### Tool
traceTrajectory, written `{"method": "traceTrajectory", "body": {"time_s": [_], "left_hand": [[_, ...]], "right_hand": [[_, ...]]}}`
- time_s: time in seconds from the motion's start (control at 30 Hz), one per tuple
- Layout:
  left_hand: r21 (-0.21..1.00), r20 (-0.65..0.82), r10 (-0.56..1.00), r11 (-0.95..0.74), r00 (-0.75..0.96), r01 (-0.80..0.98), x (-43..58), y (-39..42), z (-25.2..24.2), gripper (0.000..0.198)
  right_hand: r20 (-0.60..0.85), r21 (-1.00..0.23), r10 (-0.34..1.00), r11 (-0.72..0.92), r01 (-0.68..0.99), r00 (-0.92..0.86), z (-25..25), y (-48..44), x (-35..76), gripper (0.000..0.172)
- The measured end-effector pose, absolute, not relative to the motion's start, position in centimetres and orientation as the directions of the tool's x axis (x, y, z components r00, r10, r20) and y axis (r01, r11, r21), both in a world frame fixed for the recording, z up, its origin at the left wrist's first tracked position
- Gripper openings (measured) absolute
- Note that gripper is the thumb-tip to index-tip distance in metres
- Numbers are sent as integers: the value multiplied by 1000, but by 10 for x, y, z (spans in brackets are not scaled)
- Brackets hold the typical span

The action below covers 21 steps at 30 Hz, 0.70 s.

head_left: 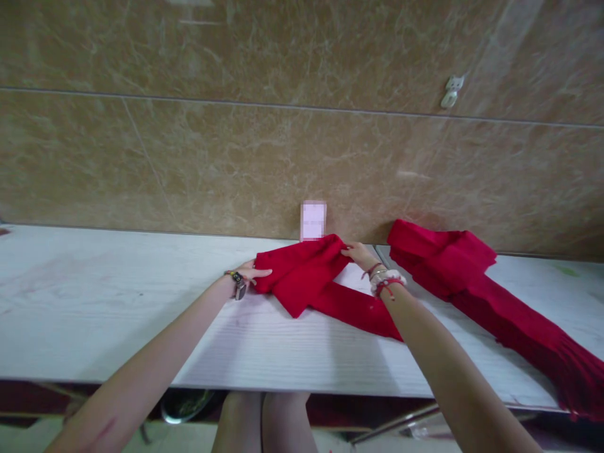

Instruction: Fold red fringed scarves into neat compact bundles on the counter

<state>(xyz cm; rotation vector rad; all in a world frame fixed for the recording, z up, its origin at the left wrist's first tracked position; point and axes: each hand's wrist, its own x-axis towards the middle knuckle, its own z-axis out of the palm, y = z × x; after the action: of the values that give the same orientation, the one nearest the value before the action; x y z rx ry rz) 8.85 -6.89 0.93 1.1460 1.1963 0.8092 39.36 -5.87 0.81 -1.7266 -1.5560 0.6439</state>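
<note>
A folded red scarf [302, 277] lies on the white table between my hands, with one tail running right under my right forearm. My left hand [252, 274] grips its left end, thumb on top and fingers hidden beneath the cloth. At the upper right corner of the fold, my right hand [356, 253] pinches the edge. A second red scarf [443, 261] rests farther right, loosely folded at the wall, its fringed tail hanging over the table's front edge.
The white tabletop [94, 289] meets a brown marbled wall [212, 163]. A pale blurred card [313, 220] stands against the wall behind the scarf. A small white cat-shaped hook [452, 92] is on the wall. Below the table edge sits a metal bowl [184, 406].
</note>
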Motion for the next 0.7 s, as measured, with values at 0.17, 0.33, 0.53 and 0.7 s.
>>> {"method": "traceTrajectory", "body": {"time_s": [0.17,0.33,0.53,0.7], "left_hand": [[806,-224,972,141,75,575,90,-66,16,60],[315,238,929,-350,284,882,102,-96,13,54],[137,-120,786,-592,606,794,113,-133,-1,51],[166,-77,732,-660,677,733,106,-135,8,39]], "right_hand": [[196,-686,953,-37,727,233,4,-70,372,35],[348,-366,891,414,833,-290,6,-123,340,48],[10,-120,919,392,912,-394,1,-172,338,51],[145,-133,924,372,918,-354,10,-169,343,39]]}}
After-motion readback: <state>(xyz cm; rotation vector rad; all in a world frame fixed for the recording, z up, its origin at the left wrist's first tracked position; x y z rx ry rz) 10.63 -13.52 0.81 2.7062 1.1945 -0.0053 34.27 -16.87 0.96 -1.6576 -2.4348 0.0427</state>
